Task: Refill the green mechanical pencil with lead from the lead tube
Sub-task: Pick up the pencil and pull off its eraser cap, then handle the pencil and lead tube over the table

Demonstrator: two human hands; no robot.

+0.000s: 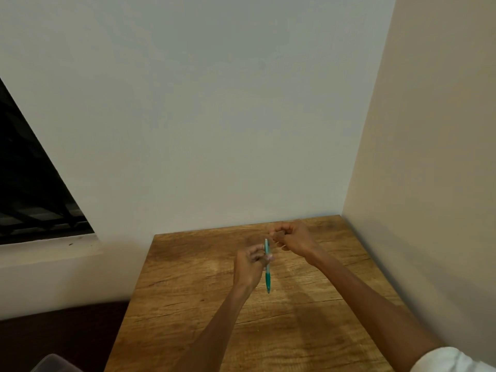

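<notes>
The green mechanical pencil is held nearly upright above the wooden table, tip pointing down toward me. My left hand grips its barrel at the middle. My right hand hovers just right of the pencil's top end, fingers pinched together; whatever small thing they pinch is too blurred to identify. The lead tube is not visible anywhere in the head view.
The table stands in a corner, with a pale wall behind it and a beige wall along its right side. A dark window is at the left. A translucent container corner shows at the bottom left.
</notes>
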